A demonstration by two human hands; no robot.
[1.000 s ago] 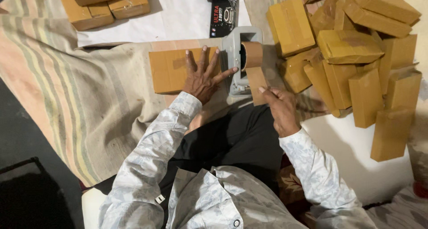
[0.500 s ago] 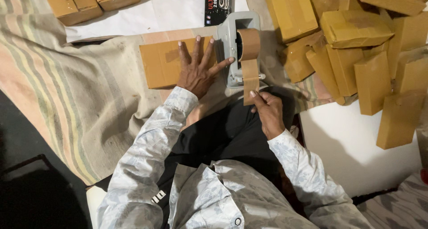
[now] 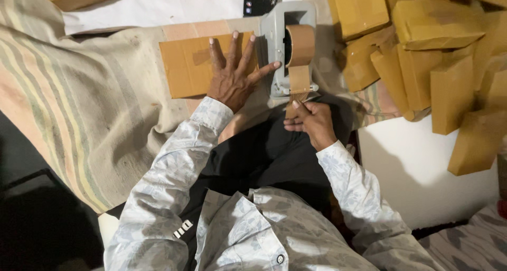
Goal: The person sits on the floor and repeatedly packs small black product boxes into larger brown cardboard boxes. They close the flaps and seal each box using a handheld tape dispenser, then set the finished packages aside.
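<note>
Left hand [image 3: 232, 73] spread flat on cardboard parcel [image 3: 198, 65]; tape strip [image 3: 299, 81] pinched by right hand [image 3: 311, 120] at dispenser [image 3: 282, 49]. Risk: strip twisted, stuck to itself if pulled crooked.

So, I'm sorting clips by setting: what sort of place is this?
Probably a small home packing spot: a heap of brown parcels, a tape dispenser and a striped cloth as the work surface.

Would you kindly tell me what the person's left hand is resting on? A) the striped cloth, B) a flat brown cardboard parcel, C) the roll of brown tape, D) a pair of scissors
B: the left hand lies spread flat on the cardboard parcel, while the right hand pinches the strip of tape drawn from the grey dispenser.
</note>
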